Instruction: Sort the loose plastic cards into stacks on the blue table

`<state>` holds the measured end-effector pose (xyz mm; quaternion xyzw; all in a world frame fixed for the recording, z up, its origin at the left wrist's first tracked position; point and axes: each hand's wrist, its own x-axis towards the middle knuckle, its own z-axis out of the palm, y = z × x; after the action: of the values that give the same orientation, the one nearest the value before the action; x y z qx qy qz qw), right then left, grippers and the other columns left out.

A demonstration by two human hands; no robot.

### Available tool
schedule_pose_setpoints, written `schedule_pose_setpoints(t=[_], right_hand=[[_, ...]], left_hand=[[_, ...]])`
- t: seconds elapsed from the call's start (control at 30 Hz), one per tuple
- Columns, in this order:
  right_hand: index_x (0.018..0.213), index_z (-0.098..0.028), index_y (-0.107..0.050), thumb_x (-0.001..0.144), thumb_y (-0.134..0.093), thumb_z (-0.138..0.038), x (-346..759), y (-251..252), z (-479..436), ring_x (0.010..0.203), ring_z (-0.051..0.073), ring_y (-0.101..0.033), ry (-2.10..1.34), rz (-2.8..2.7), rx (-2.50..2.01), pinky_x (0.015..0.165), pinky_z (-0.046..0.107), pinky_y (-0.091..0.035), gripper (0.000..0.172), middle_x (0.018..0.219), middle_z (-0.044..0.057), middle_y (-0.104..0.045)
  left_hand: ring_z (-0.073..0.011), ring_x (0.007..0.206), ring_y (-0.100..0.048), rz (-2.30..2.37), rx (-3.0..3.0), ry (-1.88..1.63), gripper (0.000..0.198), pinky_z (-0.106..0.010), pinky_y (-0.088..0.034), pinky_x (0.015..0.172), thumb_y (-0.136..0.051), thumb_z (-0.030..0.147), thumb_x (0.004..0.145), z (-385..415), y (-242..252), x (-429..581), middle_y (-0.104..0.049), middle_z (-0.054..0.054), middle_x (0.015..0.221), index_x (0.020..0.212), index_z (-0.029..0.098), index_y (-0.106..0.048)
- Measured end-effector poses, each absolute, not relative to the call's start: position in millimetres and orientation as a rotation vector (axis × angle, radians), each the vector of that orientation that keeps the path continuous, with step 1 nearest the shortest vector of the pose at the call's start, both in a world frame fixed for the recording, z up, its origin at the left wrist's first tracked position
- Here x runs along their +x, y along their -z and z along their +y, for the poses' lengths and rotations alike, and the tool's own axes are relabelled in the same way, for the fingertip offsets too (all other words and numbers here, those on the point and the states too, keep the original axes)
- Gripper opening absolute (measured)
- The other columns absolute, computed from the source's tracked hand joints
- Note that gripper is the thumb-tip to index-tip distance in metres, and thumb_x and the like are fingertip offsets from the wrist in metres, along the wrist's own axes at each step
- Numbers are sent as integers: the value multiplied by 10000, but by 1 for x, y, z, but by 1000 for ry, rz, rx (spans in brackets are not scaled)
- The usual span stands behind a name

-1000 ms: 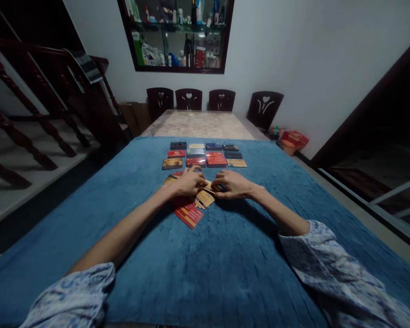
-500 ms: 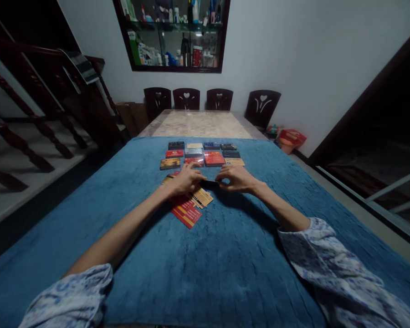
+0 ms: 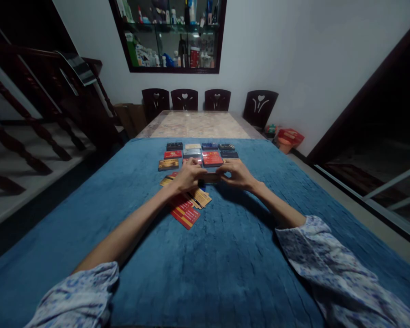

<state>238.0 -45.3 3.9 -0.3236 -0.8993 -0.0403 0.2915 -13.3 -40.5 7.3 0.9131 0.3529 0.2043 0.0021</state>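
Note:
My left hand [image 3: 190, 176] and my right hand [image 3: 238, 176] are closed on opposite ends of a small stack of cards [image 3: 211, 178], seen nearly edge-on just above the cloth. Beneath and beside my left hand lie loose cards, among them a red card [image 3: 185, 215] and a yellow card [image 3: 201, 199], fanned and overlapping. Beyond my hands, card piles stand in rows. These include a gold-brown pile [image 3: 168, 165], a larger red pile [image 3: 212, 158] and a dark pile [image 3: 174, 146]. My fingers partly cover the nearest row.
A blue cloth [image 3: 205, 264] covers the near part of the table, and the bare marble-look top [image 3: 205, 124] shows at the far end. Dark wooden chairs [image 3: 184, 99] line the wall. A red bag [image 3: 289, 136] sits at the right, a stair railing [image 3: 30, 123] at the left.
The card stack between my hands has tipped, so more of its side shows now than the thin dark edge before. Both hands have risen slightly, and a blue card shows below them.

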Motion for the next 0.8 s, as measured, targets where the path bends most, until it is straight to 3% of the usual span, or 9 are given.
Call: schedule_pose_setpoints(t=[0.17, 0.43, 0.8], right_hand=[[1071, -186, -722, 837, -580, -147, 238, 5, -43, 794, 195, -625, 71, -2349, -916, 734, 302, -450, 276, 869, 69, -734], [1083, -203, -692, 839, -574, -184, 237, 16, -43, 851, 220, -610, 25, -2340, -1023, 773, 326, -451, 272, 935, 84, -725], [1201, -195, -620, 747, -652, -283, 234, 29, -46, 915, 234, -612, -198, -2322, -1083, 829, 348, -484, 464, 1113, 101, -684]], left_hand=[[-282, 1062, -495, 1187, 2781, -750, 385, -448, -407, 939, -582, 97, 852, -42, -4, -8, -707, -115, 1053, 1201, 181, -721], [-293, 1046, -490, 1242, 2783, -698, 387, -476, -403, 948, -530, 100, 833, -45, -3, -8, -728, -103, 1047, 1171, 194, -693], [-304, 1029, -517, 1403, 2754, -532, 393, -471, -395, 917, -532, 138, 839, -49, -1, -7, -729, -111, 1052, 1202, 212, -662]])
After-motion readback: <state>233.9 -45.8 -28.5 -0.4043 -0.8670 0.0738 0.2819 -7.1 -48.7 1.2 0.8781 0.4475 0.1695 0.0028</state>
